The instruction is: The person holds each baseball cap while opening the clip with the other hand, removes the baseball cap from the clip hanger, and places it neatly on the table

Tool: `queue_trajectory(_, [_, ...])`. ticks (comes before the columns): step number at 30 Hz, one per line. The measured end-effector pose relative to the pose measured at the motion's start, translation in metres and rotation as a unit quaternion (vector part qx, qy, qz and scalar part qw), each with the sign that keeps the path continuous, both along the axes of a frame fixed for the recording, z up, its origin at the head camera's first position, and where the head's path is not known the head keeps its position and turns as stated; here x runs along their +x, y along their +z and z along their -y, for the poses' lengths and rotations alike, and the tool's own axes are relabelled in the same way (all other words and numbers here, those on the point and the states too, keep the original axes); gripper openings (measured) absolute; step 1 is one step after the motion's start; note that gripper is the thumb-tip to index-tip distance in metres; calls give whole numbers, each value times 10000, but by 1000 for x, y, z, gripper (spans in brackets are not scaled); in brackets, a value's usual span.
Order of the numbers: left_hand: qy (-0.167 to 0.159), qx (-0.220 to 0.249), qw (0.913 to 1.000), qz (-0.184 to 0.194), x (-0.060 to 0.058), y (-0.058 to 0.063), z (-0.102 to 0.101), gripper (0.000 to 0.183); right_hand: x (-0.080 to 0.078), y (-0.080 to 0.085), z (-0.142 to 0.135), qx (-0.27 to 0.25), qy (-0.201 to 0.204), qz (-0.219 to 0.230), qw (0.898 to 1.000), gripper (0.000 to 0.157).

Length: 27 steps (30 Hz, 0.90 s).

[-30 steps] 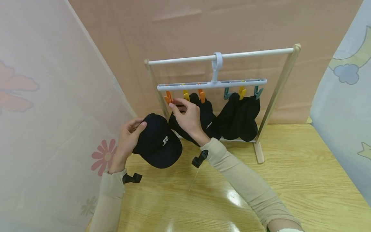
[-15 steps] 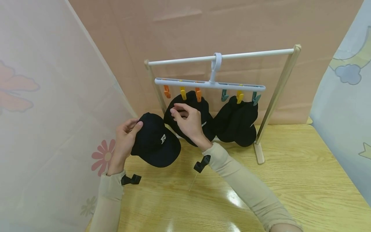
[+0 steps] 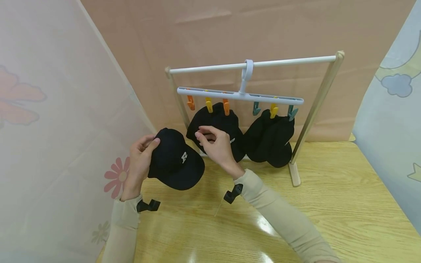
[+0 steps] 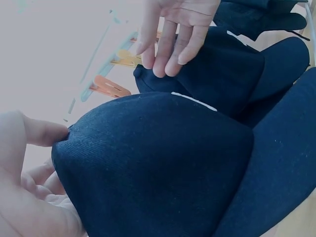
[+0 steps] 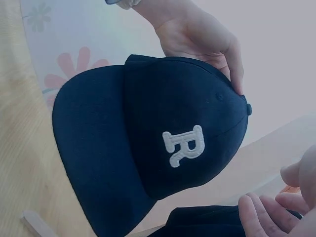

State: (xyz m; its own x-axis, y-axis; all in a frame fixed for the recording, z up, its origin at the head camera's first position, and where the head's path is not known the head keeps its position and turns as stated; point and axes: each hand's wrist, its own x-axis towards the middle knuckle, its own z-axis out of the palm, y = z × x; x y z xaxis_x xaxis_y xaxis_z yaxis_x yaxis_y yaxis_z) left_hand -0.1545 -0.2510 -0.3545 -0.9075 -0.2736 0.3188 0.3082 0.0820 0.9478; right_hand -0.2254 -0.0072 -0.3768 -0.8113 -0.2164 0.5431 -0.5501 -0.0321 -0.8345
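My left hand (image 3: 140, 155) pinches a dark baseball cap (image 3: 171, 157) at the crown, thumb on the near side. The cap's brim points down to the right; a white letter R shows on its front in the right wrist view. My right hand (image 3: 215, 144) hovers in front of a second dark cap (image 3: 210, 115), its fingers loosely bent and holding nothing. Yellow and orange clips (image 3: 226, 108) grip that second cap. The leftmost orange clip (image 3: 191, 103) hangs with nothing in it. In the left wrist view, the right hand's fingers (image 4: 173, 47) hang relaxed.
A pale hanger bar (image 3: 230, 95) hooks over the white rod (image 3: 296, 61) of a wooden-legged rack. Further dark headwear (image 3: 271, 140) hangs from its right-hand clips (image 3: 274, 111). A patterned sheet (image 3: 65, 120) stands close on the left. Beneath is a wooden table (image 3: 342, 204).
My right hand has come down and away from the leftmost orange clip. The hanger's left end has risen and its right end dipped. The left hand with its cap has shifted slightly left.
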Motion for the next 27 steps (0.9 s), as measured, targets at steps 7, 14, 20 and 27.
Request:
queue_trajectory(7, [-7, 88, 9999, -106, 1, -1, -2, 13, 7, -8, -4, 219, -55, 107, 9997, 29])
queue_trajectory(14, [67, 16, 9999, -90, 1, -3, -2, 13, 10, -19, -6, 401, -166, 159, 9989, 29])
queue_trajectory(20, [59, 52, 9999, -74, 0, -4, -2, 12, 13, -25, -6, 460, -177, 207, 9986, 27])
queue_trajectory(27, [144, 293, 9993, -172, 0, -5, -3, 14, 16, -33, -7, 537, -171, 296, 9980, 28])
